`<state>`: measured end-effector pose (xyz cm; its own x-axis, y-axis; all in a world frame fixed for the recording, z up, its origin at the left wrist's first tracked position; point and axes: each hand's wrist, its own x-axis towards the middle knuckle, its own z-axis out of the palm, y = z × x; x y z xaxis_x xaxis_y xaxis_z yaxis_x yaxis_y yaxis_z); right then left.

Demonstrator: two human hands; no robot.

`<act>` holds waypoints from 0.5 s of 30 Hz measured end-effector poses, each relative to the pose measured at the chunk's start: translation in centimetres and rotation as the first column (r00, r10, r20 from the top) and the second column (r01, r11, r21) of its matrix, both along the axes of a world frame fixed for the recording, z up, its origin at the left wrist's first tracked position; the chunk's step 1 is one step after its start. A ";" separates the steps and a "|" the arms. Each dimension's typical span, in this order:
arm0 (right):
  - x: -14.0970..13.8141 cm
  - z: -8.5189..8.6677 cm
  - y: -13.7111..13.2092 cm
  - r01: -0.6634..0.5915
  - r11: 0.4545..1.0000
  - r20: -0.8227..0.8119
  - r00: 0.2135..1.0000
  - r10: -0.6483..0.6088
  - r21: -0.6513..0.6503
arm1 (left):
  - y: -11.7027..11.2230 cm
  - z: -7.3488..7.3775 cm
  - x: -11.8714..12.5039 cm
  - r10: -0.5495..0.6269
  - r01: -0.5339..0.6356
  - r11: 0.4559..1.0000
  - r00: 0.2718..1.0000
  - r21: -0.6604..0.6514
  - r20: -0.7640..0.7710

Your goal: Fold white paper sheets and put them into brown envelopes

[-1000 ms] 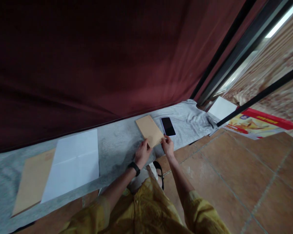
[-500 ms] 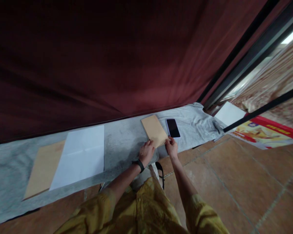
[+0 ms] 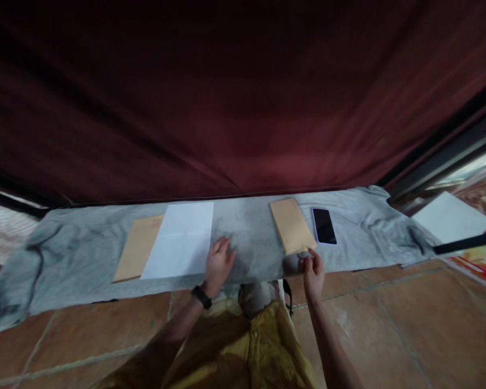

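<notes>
A small brown paper envelope (image 3: pixel 292 227) lies on the grey cloth, its near edge slightly lifted or creased. At its near right corner is my right hand (image 3: pixel 314 275), thumb and forefinger closed on the edge. My left hand (image 3: pixel 219 266), wearing a black wristband, hovers over the cloth beside the right edge of a white sheet of paper (image 3: pixel 182 240). Its fingers are a little apart and hold nothing; motion blurs them slightly. Under the white sheet's left side another brown envelope (image 3: pixel 140 248) shows in part.
A phone (image 3: pixel 324 226) with a pale purple edge lies right of the small envelope. The grey cloth (image 3: pixel 360 232) covers a long narrow surface against a dark red curtain (image 3: pixel 243 108). Farther right are a white board (image 3: pixel 449 216) and a dark metal bar (image 3: pixel 465 246). Tiled floor (image 3: pixel 368 319) lies below.
My left hand has let go of the small envelope and moved left towards the white sheet. My right hand stays at the envelope's near corner. The view has turned left.
</notes>
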<state>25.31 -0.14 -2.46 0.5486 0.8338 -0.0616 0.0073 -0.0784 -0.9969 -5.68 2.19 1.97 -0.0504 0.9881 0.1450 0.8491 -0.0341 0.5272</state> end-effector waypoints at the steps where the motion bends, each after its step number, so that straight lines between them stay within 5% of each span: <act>1: -1.1 0.0 -0.4 -0.059 0.998 -0.014 0.998 0.058 -0.012 | -0.4 -0.1 -3.3 0.123 -0.122 0.992 0.992 0.029 -0.017; 4: -5.5 0.0 -0.9 -0.218 0.975 -0.071 0.974 0.215 -0.033 | -1.9 0.0 -12.7 0.402 -0.398 0.916 0.912 0.058 -0.088; 7: -10.8 0.2 -0.3 -0.392 0.919 -0.166 0.910 0.380 -0.047 | -3.5 0.2 -18.9 0.537 -0.538 0.843 0.836 0.026 -0.113; 10: -16.4 0.5 0.5 -0.538 0.837 -0.270 0.825 0.497 -0.101 | -4.7 0.2 -21.4 0.596 -0.599 0.799 0.801 -0.057 -0.057; 15: -23.3 0.9 1.3 -0.667 0.725 -0.280 0.739 0.613 -0.172 | -4.7 0.0 -21.8 0.651 -0.626 0.758 0.740 -0.181 0.167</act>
